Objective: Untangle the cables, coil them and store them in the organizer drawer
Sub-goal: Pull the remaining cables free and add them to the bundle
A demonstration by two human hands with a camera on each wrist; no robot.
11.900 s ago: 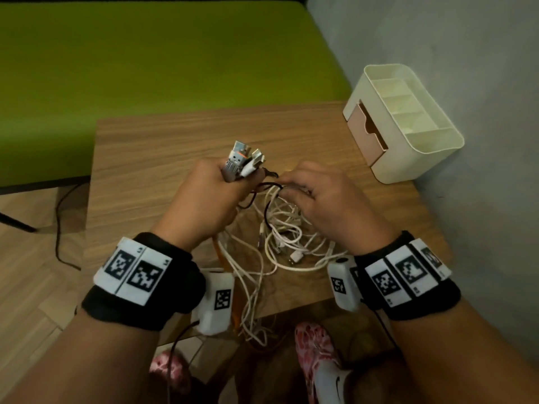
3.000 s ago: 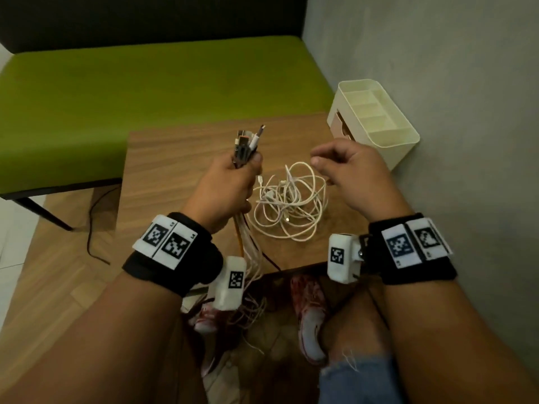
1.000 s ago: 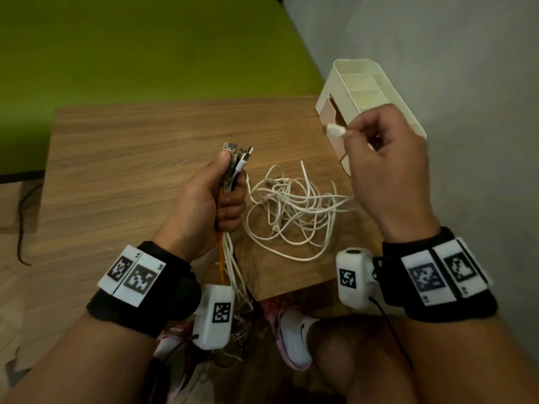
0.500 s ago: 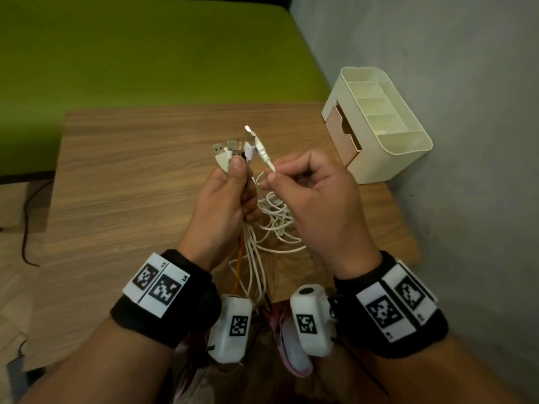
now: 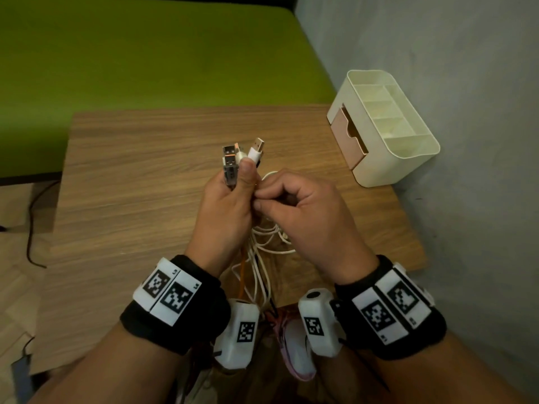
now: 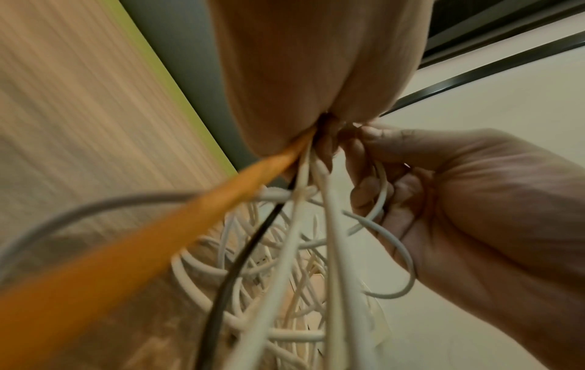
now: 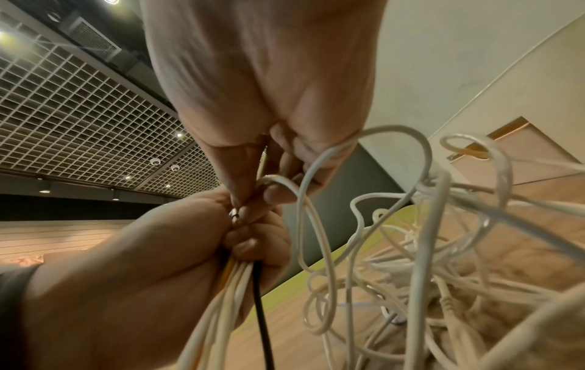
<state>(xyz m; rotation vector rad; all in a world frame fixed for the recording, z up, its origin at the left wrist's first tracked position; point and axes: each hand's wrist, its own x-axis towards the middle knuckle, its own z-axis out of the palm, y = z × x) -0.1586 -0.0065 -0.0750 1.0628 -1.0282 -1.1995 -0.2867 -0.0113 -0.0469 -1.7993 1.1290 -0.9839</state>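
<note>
My left hand (image 5: 230, 199) grips a bundle of cable ends, with several USB plugs (image 5: 233, 161) sticking up above the thumb. Orange (image 6: 190, 220), black (image 6: 240, 255) and white cables (image 6: 304, 225) hang down from the fist. My right hand (image 5: 294, 205) is pressed against the left, its thumb and forefinger pinching a thin white cable (image 7: 285, 182) beside the bundle. A tangle of white cables (image 5: 271, 237) lies on the wooden table (image 5: 145, 185) under both hands. The cream organizer (image 5: 385, 126) stands at the table's right, its tan drawer (image 5: 347, 135) slightly pulled out.
A grey wall (image 5: 466, 141) runs close along the right behind the organizer. A green bench (image 5: 131, 53) lies beyond the table's far edge. Cables trail off the near edge toward my shoes (image 5: 297, 351). A dark cord (image 5: 29, 228) lies on the floor at left.
My right hand brought a white plug end over to the left hand's bundle and now sits lower, against the left fingers, pinching the cable. The left hand kept its grip.
</note>
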